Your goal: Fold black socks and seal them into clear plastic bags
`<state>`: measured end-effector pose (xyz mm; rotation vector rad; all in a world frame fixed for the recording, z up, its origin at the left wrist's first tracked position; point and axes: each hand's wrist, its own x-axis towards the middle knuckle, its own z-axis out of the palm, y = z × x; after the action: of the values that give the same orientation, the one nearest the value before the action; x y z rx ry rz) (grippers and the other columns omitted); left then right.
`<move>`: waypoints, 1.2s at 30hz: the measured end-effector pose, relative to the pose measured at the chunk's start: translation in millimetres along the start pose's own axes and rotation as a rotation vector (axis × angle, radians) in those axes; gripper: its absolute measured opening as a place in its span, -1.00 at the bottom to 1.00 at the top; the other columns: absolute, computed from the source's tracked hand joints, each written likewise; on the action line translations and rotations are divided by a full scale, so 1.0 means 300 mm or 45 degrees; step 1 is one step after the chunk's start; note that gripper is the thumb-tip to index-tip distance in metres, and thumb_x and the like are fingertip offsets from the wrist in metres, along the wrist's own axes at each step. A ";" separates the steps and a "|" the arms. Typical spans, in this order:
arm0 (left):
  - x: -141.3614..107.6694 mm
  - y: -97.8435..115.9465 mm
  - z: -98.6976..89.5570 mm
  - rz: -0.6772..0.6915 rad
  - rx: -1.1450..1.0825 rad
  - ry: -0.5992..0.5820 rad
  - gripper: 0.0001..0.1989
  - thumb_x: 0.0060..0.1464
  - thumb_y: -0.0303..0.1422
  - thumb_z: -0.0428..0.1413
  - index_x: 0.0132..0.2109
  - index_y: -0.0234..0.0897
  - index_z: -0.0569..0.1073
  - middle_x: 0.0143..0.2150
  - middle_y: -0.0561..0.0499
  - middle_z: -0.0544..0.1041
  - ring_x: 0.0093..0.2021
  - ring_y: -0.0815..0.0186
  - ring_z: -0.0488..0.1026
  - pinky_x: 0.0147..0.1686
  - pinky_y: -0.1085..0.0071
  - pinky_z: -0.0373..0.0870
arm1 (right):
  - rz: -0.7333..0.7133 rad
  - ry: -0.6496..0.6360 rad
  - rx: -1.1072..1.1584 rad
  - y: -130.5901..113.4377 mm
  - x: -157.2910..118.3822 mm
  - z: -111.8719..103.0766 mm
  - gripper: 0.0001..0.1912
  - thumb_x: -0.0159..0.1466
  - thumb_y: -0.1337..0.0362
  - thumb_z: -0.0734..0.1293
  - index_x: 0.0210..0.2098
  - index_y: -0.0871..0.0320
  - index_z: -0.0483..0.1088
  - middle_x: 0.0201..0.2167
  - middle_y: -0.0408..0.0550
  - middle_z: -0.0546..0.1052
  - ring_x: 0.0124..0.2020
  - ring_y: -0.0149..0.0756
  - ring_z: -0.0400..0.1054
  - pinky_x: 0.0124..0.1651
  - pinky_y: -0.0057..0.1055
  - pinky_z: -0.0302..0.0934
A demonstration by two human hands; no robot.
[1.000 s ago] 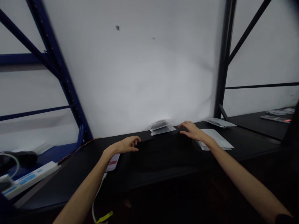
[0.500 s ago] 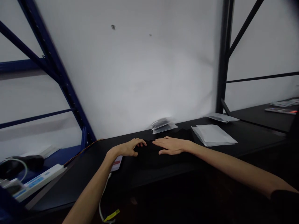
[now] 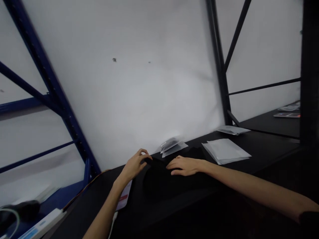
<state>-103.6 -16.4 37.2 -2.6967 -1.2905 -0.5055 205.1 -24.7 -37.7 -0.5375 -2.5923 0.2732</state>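
A dark, soft-looking black cloth [image 3: 158, 163] lies on the black tabletop, and its outline mostly melts into the surface. My left hand [image 3: 136, 164] pinches its raised far-left edge between thumb and fingers. To the right, my right hand [image 3: 183, 166] lies palm down on or just over the cloth, fingers stretched and slightly apart. A phone [image 3: 124, 197] with a lit screen rests beside my left forearm, a white cable [image 3: 113, 223] running from it.
Behind my hands sits a small pile of clear plastic bags [image 3: 172, 146]. Flat white bags [image 3: 225, 151] lie to the right, with another packet [image 3: 233, 129] behind. A white power strip [image 3: 43, 225] is at lower left. Blue rack posts [image 3: 53, 79] and a black post [image 3: 220, 63] stand before the wall.
My left hand has closed from loosely curled to a pinch, lifting the cloth's edge. My right hand stays spread beside it. The view has tilted upward and turned slightly.
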 end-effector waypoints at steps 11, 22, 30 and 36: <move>0.246 0.290 0.106 0.331 -0.263 0.055 -0.65 0.23 -0.51 -0.05 0.05 -0.16 0.49 0.13 -0.07 0.39 0.08 0.21 0.41 0.17 0.22 0.35 | 0.487 0.359 0.224 0.112 -0.010 -0.089 -0.53 0.41 -0.05 0.25 -0.31 0.16 0.61 -0.39 -0.06 0.59 -0.39 -0.29 0.39 -0.26 -0.36 0.19; 0.216 0.363 0.172 0.263 -0.488 -0.011 -0.55 0.31 -0.26 0.02 0.31 -0.09 0.22 0.16 -0.10 0.44 -0.08 0.23 0.51 0.02 0.17 0.49 | 0.538 0.346 0.258 0.138 -0.087 -0.242 -0.53 0.24 -0.17 0.39 -0.23 0.14 0.53 -0.34 -0.09 0.55 -0.36 -0.33 0.33 -0.29 -0.40 0.16; 0.203 0.298 0.210 0.281 0.033 -0.051 -0.63 0.12 -0.38 0.15 0.09 -0.15 0.48 -0.11 -0.04 0.54 -0.09 0.10 0.51 -0.09 0.17 0.46 | 0.599 0.250 -0.014 0.178 -0.094 -0.186 -0.65 0.35 -0.04 0.32 -0.19 0.10 0.52 -0.26 -0.07 0.59 -0.29 -0.24 0.41 -0.24 -0.38 0.20; 0.207 0.325 0.214 0.354 -0.185 0.064 -0.66 0.23 -0.42 0.06 0.12 -0.11 0.50 0.04 -0.03 0.52 -0.04 0.19 0.50 -0.03 0.25 0.45 | 0.572 -0.039 0.048 0.236 -0.117 -0.195 -0.79 0.21 0.25 0.42 -0.16 0.13 0.53 -0.29 -0.08 0.58 -0.31 -0.27 0.42 -0.27 -0.41 0.22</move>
<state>24.0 -17.0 2.6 -2.8957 -0.8773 -0.6492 285.1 30.1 -21.4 -1.1073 -2.4619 0.4775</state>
